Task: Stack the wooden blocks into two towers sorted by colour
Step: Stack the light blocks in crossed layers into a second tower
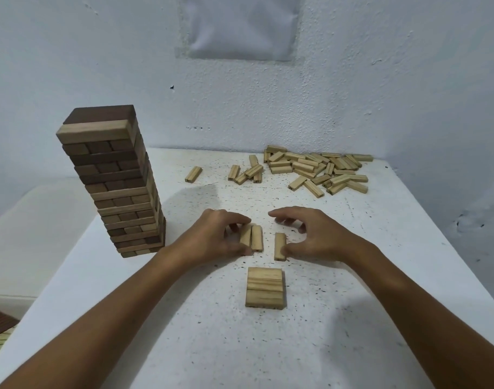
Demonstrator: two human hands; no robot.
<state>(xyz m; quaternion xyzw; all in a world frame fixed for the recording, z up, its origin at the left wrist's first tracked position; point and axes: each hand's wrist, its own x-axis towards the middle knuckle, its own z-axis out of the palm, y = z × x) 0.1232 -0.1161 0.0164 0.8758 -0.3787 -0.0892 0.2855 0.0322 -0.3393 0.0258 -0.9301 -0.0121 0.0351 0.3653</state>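
A tall tower [119,181] of dark and light wooden blocks stands at the left of the white table [380,304]. Near the front centre lies a flat layer of three light blocks [264,287]. Just behind it, my left hand [217,237] pinches two light blocks [252,238] lying side by side. My right hand [316,234] has its fingers curled over a single light block [279,246], with the thumb touching the block's near end. A heap of loose light blocks [316,169] lies at the back right.
A few stray light blocks [193,174] lie at the back centre, left of the heap. White walls close the table at the back and right. The table's left edge drops to a lower white surface [29,234].
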